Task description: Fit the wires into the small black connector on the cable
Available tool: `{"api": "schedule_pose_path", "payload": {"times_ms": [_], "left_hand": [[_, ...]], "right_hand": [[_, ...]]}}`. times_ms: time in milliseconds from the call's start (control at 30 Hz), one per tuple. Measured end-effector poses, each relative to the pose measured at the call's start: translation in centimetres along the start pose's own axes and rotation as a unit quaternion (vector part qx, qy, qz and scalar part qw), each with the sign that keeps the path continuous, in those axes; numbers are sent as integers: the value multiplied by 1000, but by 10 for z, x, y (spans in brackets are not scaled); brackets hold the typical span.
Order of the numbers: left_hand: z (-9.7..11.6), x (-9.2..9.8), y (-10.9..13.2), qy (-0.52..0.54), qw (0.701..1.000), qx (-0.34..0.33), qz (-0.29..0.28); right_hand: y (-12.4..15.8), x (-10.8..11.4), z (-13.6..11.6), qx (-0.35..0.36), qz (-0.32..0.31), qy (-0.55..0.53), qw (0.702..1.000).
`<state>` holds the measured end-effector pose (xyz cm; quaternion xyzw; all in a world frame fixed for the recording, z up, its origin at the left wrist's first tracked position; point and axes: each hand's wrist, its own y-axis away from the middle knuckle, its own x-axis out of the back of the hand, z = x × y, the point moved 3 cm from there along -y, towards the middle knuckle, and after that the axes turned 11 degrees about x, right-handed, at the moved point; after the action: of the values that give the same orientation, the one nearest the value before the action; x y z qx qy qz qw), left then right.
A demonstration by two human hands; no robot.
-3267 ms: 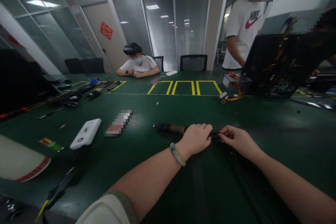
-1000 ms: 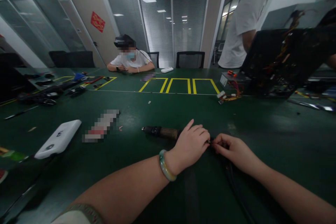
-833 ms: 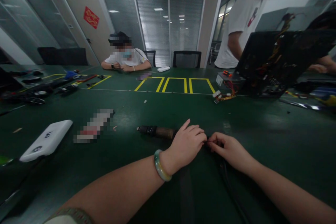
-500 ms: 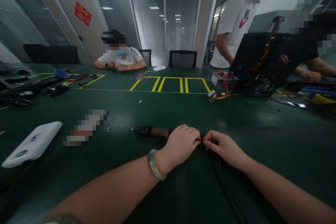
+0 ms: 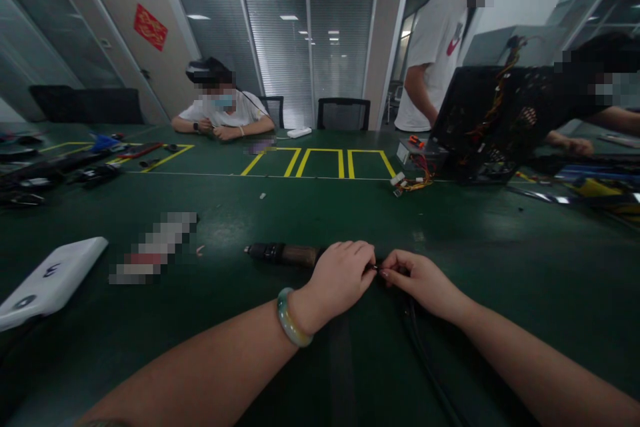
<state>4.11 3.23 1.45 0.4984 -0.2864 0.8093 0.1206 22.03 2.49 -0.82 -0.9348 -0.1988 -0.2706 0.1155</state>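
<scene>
From the head camera, the left hand [image 5: 340, 281] and the right hand [image 5: 419, 280] meet low over the mat, both curled nearly closed. Their fingertips pinch from either side at a small dark plug [image 5: 376, 267], with a tiny metal glint showing between them; the fingers hide most of it, so its exact form cannot be told. A black cable [image 5: 419, 343] runs from that spot toward the near edge of the view. This close, low pinch with both forearms resting forward looks like a steady way to manage so small a part, since the fingertips stay near each other and the cable lies slack. Just beyond the left hand, touching it, lies a black-and-brown rod [image 5: 283, 254]. A jade-like bangle [image 5: 287, 317] circles the left wrist. The dark green mat [image 5: 530, 230] covers the long table, with a white slab [image 5: 53, 283] and a pixelated object [image 5: 153, 248] to the left. Farther off are yellow tape outlines [image 5: 320, 163], an open black computer frame [image 5: 480, 127] trailing colored wires, and a seated person [image 5: 223, 110] wearing a headset. A standing person [image 5: 434, 60] in a white T-shirt is beside the frame. Behind them, glass walls with blinds [image 5: 277, 33] close off the room.
</scene>
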Motion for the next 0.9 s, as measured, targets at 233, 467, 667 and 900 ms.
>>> {"api": "schedule_pose_path", "payload": {"times_ms": [233, 467, 667, 900], "left_hand": [[2, 2, 0, 11, 1000, -19, -16], [1, 2, 1, 19, 1000, 1, 3], [2, 1, 0, 18, 1000, -22, -7], [-1, -1, 1, 9, 1000, 2, 17]], "right_hand": [[1, 0, -2, 5, 5, -13, 1000], [1, 0, -2, 1, 9, -12, 1000], [1, -1, -1, 6, 10, 1, 1000], [1, -1, -3, -5, 23, 5, 1000]]}}
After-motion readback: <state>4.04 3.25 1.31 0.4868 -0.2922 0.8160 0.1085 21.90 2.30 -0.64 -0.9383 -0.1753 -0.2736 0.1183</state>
